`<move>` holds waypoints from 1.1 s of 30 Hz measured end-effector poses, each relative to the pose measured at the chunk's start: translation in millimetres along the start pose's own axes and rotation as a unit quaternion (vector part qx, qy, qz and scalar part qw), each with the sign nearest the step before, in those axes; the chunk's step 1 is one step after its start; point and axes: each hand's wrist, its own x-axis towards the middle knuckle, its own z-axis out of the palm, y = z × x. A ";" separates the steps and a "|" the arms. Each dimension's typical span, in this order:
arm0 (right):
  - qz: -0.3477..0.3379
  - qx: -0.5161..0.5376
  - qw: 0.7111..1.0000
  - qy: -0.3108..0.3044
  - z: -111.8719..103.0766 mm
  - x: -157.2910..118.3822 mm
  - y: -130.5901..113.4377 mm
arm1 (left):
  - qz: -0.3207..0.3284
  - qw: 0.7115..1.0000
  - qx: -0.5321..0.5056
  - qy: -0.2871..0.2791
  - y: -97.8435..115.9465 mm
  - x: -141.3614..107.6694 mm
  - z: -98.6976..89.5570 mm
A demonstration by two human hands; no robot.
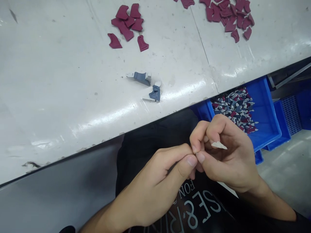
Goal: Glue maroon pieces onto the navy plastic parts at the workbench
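My left hand (167, 178) and my right hand (228, 155) meet fingertip to fingertip in front of the black shirt, below the table edge. Both are closed in a pinch on something too small and hidden to name. A pale pointed piece (219, 145) sticks out from the curled fingers of my right hand. On the table beyond my hands lie a blue-grey piece with light ends (142, 78) and, just beside it, a smaller blue-grey piece (155, 93) with a thin light tip.
Dark red pieces (125, 27) lie in a group on the white table (60, 81); more dark red pieces (225, 14) lie farther right. A blue bin (266, 113) with mixed small pieces stands below the table edge, with other blue crates (291, 113) beside it.
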 end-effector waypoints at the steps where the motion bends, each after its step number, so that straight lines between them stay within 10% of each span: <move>1: -0.006 -0.022 1.000 0.008 0.3 0.4 -0.8 | 0.002 1.000 0.012 0.009 -0.8 -0.1 0.8; 16: -0.095 -0.189 0.973 0.087 11.8 5.4 -0.6 | 0.175 0.907 0.314 0.220 -9.0 0.4 11.2; 33: -0.082 -0.159 0.979 0.094 14.7 15.5 -3.1 | 0.205 0.873 0.361 0.255 -9.7 4.5 11.4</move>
